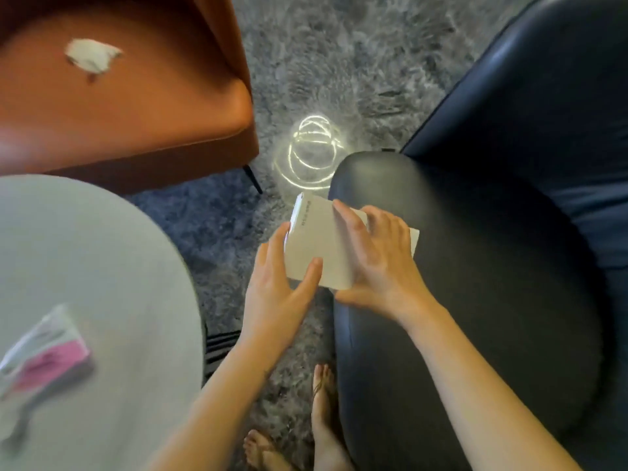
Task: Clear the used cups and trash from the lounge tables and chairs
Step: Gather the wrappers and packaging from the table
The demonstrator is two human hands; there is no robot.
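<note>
- Single head-worn wide-angle view, aimed forward and steeply down.
- Nearest: left hand (272,294) and right hand (380,266) on a white card (316,239), mid-frame, forearms at the bottom edge.
- Farther out: round table (102,249) lower left, orange chair (153,113) upper left, dark armchair (492,266) right, grey rug (339,62) between.

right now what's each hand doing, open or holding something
Left hand: pinches the white paper at its left edge, thumb on top.
Right hand: open, fingers pressing flat on the same paper.
</note>
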